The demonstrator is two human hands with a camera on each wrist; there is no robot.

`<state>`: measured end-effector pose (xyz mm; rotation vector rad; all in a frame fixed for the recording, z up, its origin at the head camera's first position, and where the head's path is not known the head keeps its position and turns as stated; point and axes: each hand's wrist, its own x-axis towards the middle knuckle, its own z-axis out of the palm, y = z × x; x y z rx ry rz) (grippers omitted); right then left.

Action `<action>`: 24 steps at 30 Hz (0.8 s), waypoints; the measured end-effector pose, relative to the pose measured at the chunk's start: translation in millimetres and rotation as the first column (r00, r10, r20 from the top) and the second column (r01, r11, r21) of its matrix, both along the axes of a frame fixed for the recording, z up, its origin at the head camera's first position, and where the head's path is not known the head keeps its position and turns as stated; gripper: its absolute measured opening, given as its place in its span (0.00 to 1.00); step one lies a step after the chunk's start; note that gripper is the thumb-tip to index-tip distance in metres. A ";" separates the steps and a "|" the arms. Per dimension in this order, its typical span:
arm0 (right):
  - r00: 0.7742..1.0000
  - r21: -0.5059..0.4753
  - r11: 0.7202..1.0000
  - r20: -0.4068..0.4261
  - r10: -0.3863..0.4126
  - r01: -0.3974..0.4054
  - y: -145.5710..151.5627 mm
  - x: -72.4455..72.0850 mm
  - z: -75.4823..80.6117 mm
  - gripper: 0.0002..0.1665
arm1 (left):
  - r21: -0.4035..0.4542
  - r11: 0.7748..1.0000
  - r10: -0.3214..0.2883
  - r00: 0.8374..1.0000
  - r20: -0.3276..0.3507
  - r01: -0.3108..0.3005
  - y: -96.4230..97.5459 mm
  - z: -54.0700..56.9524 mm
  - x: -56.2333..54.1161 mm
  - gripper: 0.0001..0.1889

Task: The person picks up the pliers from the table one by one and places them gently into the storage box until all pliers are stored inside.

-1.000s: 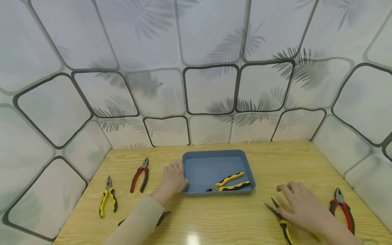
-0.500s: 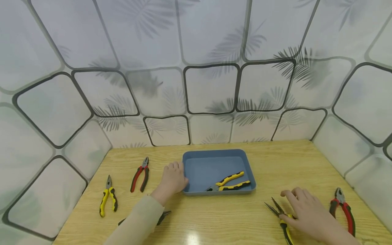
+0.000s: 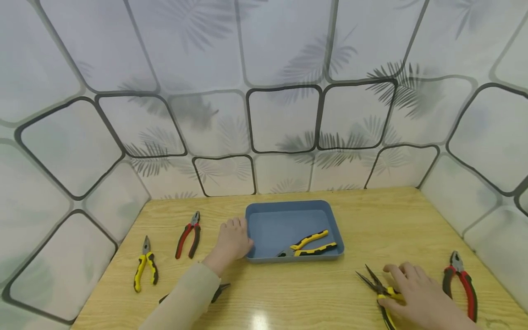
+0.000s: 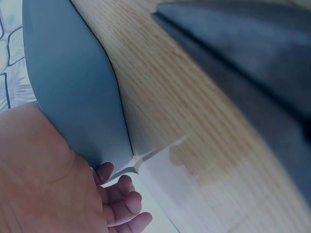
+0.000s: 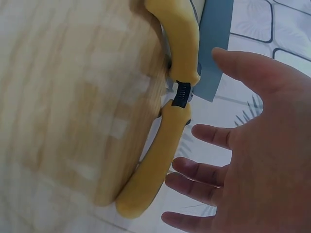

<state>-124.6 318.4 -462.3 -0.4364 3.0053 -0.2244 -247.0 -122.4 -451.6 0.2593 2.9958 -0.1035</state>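
My left hand (image 3: 231,240) holds the left end of a shallow blue tray (image 3: 284,220), its fingers bent at the wall in the left wrist view. Inside the tray lie pliers (image 3: 313,245) with yellow-and-black handles. On the right, my right hand (image 3: 420,293) hovers low over long-nose pliers (image 3: 379,288), whose jaws and yellow-and-black handles are spread. In the right wrist view its thumb and fingers (image 5: 199,172) are apart, close beside the yellow handles (image 5: 182,43). Part of these pliers is hidden under the hand in the head view.
Red-and-black pliers (image 3: 462,279) lie right of my right hand. On the left are red-and-black pliers (image 3: 193,229) and yellow-and-black long-nose pliers (image 3: 145,263). Dark-tipped pliers (image 3: 220,292) lie partly under my left forearm. Patterned walls (image 3: 284,121) enclose the wooden table (image 3: 288,293).
My right hand has moved down and slightly right, closer over the long-nose pliers' handles. My left hand and the tray stay where they were.
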 end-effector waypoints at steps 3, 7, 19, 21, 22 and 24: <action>0.999 -0.022 1.000 0.037 -0.019 0.020 1.9 2.2 -2.4 0.44 | -0.006 1.000 -0.002 1.000 0.000 0.002 0.6 2.2 0.9 0.31; 0.995 -0.037 0.998 0.090 -0.044 0.048 3.9 4.3 -6.7 0.46 | -0.012 1.000 -0.004 1.000 0.000 0.004 1.1 3.6 1.8 0.30; 0.982 -0.028 0.995 0.165 -0.093 0.099 7.8 10.4 -19.0 0.47 | 0.008 1.000 -0.003 1.000 -0.016 0.003 1.4 3.2 3.1 0.27; 0.977 -0.016 0.993 0.181 -0.112 0.117 7.8 10.7 -22.3 0.49 | 0.013 1.000 -0.002 1.000 -0.015 0.002 1.3 2.7 3.2 0.26; 0.975 -0.003 0.992 0.186 -0.120 0.123 7.6 11.4 -23.9 0.50 | 0.015 1.000 -0.001 1.000 -0.015 0.001 1.3 2.4 3.1 0.25; 0.970 0.014 0.991 0.203 -0.137 0.137 6.9 12.1 -25.3 0.52 | 0.013 1.000 0.001 1.000 -0.014 -0.001 1.3 2.0 2.8 0.25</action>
